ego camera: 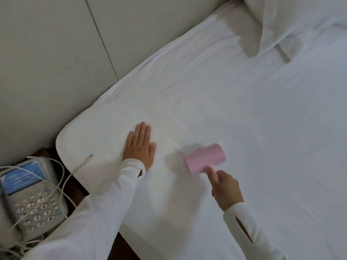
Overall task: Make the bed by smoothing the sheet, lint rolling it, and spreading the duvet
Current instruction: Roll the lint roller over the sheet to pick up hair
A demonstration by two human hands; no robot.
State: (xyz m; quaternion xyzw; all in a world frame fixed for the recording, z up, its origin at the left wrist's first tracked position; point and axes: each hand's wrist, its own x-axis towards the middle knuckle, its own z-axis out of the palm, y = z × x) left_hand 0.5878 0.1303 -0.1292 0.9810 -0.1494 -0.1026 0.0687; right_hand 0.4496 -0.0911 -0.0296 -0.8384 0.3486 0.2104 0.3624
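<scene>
The wide white cotton fitted sheet [244, 128] covers the mattress from the padded grey headboard [56, 53] down to the near corner, with faint creases across its middle, and a bunched white duvet [293, 21] is heaped at the far top edge. On this sheet, near the corner, the left hand [139, 145] lies flat with straight fingers pressing the cloth, holding nothing. Just to its right the right hand [224, 188] is curled around the handle of a pink cylindrical lint roller [205, 159], index finger stretched along toward the drum; the drum sits on the sheet ahead of the knuckles, apart from the left hand. To roll well, I judge the flat palm should keep the cloth taut while the roller travels away from it in straight overlapping passes under light, even pressure. Beside the bed a grey push-button desk telephone [32, 199] sits among white cables [62, 177].
</scene>
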